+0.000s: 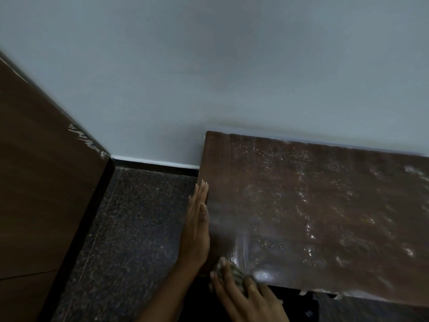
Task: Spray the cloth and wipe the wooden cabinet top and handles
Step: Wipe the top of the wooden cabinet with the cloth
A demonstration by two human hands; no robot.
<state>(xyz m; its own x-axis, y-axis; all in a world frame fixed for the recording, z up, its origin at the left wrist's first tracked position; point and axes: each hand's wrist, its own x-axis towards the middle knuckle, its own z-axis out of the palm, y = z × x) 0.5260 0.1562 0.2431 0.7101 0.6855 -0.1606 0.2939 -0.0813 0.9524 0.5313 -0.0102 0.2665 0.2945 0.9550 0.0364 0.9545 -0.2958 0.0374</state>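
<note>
The dark brown wooden cabinet top [313, 205] fills the right half of the view, speckled with pale dust and showing a shiny wet streak near its front left corner. My right hand [246, 296] presses a striped grey cloth [233, 274] onto that front left corner, fingers curled over it. My left hand [197, 226] lies flat and straight against the cabinet's left side edge, fingers together, holding nothing. No spray bottle or handles are in view.
A pale blue-grey wall [209, 66] rises behind the cabinet. Dark speckled floor [130, 240] lies to the left, bounded by a black skirting [153, 166]. A brown wooden panel [41, 182] stands at far left.
</note>
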